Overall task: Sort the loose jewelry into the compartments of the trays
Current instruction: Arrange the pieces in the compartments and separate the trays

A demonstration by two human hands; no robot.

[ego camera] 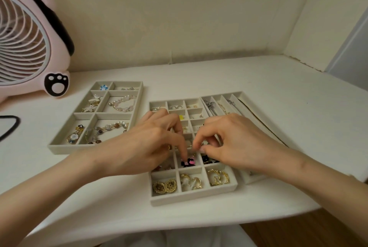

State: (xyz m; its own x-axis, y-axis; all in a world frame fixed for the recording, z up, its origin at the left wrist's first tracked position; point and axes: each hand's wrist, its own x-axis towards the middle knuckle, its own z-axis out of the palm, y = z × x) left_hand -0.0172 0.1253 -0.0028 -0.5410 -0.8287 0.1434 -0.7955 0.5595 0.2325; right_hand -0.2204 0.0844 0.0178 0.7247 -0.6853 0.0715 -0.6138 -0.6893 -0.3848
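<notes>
Both hands are over the middle tray (pixel 191 200), a grid of small square compartments that sits on the white table (pixel 99 197) between two other trays. The left hand (pixel 151 143) hovers over the tray's left half with its fingers curled. Its index finger points down, the tip at the compartment that holds the black-and-pink charms (pixel 188 162). A glint of gold shows under its thumb, but I cannot tell whether that hand holds anything. The right hand (pixel 235 143) has thumb and forefinger pinched on a small gold piece (pixel 200 144) just above the tray's middle rows. It looks like a thin ring or earring, though it is too small and blurred to be sure. Right of the charms, a neighbouring compartment holds black pieces (pixel 209 159), partly under the right hand. The front row is filled from left to right with round gold earrings (pixel 165 186), chunky gold earrings (pixel 191 183) and gold hoops (pixel 218 177). The left tray (pixel 59 149) lies apart, with larger compartments; a pink-and-pearl bracelet (pixel 122 103) is in one and a beaded bracelet (pixel 111 127) in the one nearer the person. The right tray (pixel 253 179) lies close against the middle tray, and its long slots hold thin chains (pixel 211 105). At the far left stand a pink fan (pixel 29 37) and — near the table's edge — a black cord (pixel 12 121).
</notes>
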